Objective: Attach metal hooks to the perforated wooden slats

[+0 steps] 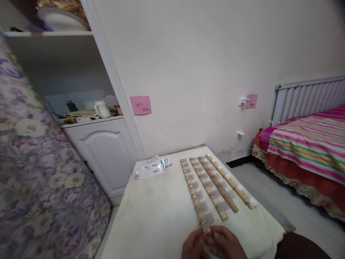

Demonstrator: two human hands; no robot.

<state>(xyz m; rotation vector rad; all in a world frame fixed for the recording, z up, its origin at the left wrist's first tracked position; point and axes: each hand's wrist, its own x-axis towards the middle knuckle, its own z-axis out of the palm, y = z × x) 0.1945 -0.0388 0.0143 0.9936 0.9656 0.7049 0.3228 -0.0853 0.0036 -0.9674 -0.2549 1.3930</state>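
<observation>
My left hand [194, 244] and my right hand [226, 243] meet at the table's front, fingers bent in a pinch. Between and below the fingertips, whatever they grip is too small or hidden to make out. Just beyond them lies the near end of the leftmost wooden strip [198, 203], fitted with a row of small clear tabs and metal pieces. Two similar strips, a second wooden strip [208, 187] and a third wooden strip [219, 185], run beside it. On the far right, a wooden strip [231, 182] carries round white pieces.
The strips rest on a cloth-covered table [151, 212]. Clear plastic packets [150, 169] with small metal parts lie at its back left. A floral curtain [54, 172] and white cabinet [107, 154] stand left; a bed [309, 144] is to the right.
</observation>
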